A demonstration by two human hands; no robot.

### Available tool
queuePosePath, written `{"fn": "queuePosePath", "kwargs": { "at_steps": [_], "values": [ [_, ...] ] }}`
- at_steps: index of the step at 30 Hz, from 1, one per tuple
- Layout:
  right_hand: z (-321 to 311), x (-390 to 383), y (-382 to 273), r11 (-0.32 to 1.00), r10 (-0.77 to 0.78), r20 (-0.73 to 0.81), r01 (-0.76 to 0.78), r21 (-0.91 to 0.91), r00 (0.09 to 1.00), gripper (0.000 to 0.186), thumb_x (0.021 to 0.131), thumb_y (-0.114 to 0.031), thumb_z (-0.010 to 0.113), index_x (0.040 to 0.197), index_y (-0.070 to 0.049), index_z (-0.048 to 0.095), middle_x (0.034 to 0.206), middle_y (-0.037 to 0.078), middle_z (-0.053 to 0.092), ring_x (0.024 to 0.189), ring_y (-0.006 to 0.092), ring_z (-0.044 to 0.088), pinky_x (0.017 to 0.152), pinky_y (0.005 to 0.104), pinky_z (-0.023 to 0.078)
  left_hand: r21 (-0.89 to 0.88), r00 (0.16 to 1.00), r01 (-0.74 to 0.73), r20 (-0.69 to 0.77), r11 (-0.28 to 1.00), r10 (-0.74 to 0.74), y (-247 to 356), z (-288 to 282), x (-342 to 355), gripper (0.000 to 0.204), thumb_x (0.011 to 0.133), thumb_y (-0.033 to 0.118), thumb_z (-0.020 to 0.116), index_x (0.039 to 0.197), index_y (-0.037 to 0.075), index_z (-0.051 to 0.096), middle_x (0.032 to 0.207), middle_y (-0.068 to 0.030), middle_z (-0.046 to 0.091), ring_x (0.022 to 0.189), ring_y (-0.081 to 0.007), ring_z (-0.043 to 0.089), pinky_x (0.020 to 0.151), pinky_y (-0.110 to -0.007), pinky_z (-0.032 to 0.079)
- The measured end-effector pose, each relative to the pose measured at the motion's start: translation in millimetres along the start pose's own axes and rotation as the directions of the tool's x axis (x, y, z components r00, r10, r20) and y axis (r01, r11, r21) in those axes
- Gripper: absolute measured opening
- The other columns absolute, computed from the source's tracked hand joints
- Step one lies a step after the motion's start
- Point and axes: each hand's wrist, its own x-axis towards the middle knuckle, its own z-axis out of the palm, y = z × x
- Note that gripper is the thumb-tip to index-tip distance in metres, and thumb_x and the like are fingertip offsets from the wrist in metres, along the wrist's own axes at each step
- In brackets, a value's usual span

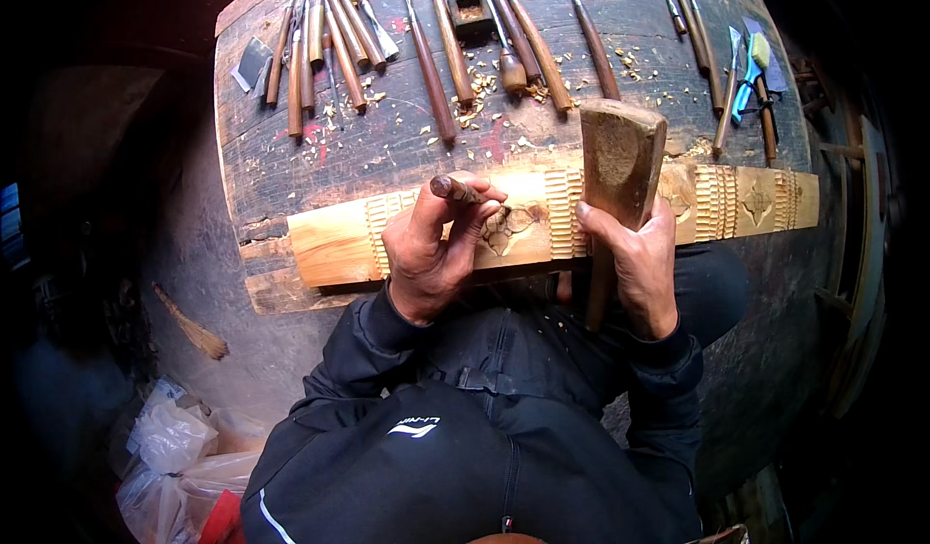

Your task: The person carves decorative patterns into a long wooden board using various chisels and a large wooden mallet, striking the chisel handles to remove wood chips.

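My left hand [426, 253] grips an upright chisel [452, 188] with a wooden handle over a carved four-lobed motif [504, 229] in a long pale wooden board [329, 244]. The board lies along the near edge of the worn bench and has ridged bands and carved shapes along it. My right hand [635, 263] is wrapped round a wooden mallet [620, 161], whose thick block head rises above the board, to the right of the chisel. The chisel's tip is hidden by my fingers.
On the bench [254, 152] lie several chisels [426, 79], a small dark box [472, 16], a blue-handled brush [746, 89] and scattered shavings. A straw broom [191, 323] and plastic bags [174, 447] are on the floor at left. Wooden pieces [852, 253] stand at right.
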Motion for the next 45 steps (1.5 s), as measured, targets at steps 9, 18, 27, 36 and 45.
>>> {"fn": "queuePosePath", "kwargs": {
  "at_steps": [9, 18, 27, 36, 45],
  "values": [
    [0, -2, 1, 0.999, -0.036, 0.003, 0.036, 0.004, 0.999, 0.030, 0.086, -0.011, 0.086, 0.109, 0.003, 0.071, 0.093, 0.004, 0.075, 0.080, 0.0100, 0.065, 0.073, 0.0287, 0.054, 0.031, 0.999, -0.013, 0.033, 0.999, 0.012, 2, 0, 2, 0.023, 0.095, -0.009, 0.078, 0.114, -0.002, 0.067, 0.099, -0.0138, 0.080, 0.092, -0.0237, 0.081, 0.080, -0.034, 0.063],
    [2, -15, -41, 0.798, -0.517, 0.107, 0.524, -0.297, 0.849, 0.056, 0.086, -0.008, 0.090, 0.135, 0.003, 0.066, 0.106, 0.011, 0.078, 0.076, 0.0184, 0.071, 0.065, 0.0311, 0.055, 0.217, 0.975, -0.204, 0.136, 0.955, 0.177, 11, 1, 14, 0.024, 0.093, -0.010, 0.077, 0.113, 0.001, 0.070, 0.095, -0.0149, 0.078, 0.083, -0.0295, 0.079, 0.071, -0.036, 0.061],
    [-20, -12, -94, 0.120, -0.922, 0.240, 0.815, -0.567, 0.303, 0.079, 0.084, -0.006, 0.093, 0.149, 0.002, 0.049, 0.127, 0.021, 0.071, 0.117, 0.0343, 0.074, 0.098, 0.0469, 0.065, 0.268, 0.962, -0.254, 0.170, 0.929, 0.213, 21, 2, 18, 0.020, 0.092, -0.002, 0.080, 0.109, 0.001, 0.069, 0.093, -0.0160, 0.076, 0.079, -0.0328, 0.077, 0.067, -0.037, 0.058],
    [-33, -21, -74, -0.286, -0.880, 0.414, 0.436, -0.853, 0.233, 0.064, 0.094, -0.027, 0.085, 0.145, 0.001, 0.058, 0.130, 0.019, 0.071, 0.118, 0.0348, 0.074, 0.096, 0.0440, 0.066, 0.204, 0.957, -0.264, 0.179, 0.943, 0.230, 16, 0, 23, 0.024, 0.092, -0.002, 0.078, 0.113, 0.002, 0.069, 0.089, -0.0157, 0.073, 0.078, -0.0355, 0.075, 0.067, -0.042, 0.058],
    [-1, -3, -102, -0.087, -0.884, 0.380, 0.700, -0.709, 0.274, 0.047, 0.091, -0.008, 0.077, 0.137, -0.002, 0.073, 0.117, 0.018, 0.076, 0.100, 0.0295, 0.077, 0.085, 0.0395, 0.062, 0.215, 0.946, -0.317, 0.147, 0.924, 0.290, 16, -3, 19, 0.031, 0.093, 0.000, 0.075, 0.123, 0.004, 0.070, 0.089, -0.0158, 0.074, 0.077, -0.0372, 0.073, 0.067, -0.044, 0.057]
  ]
}}
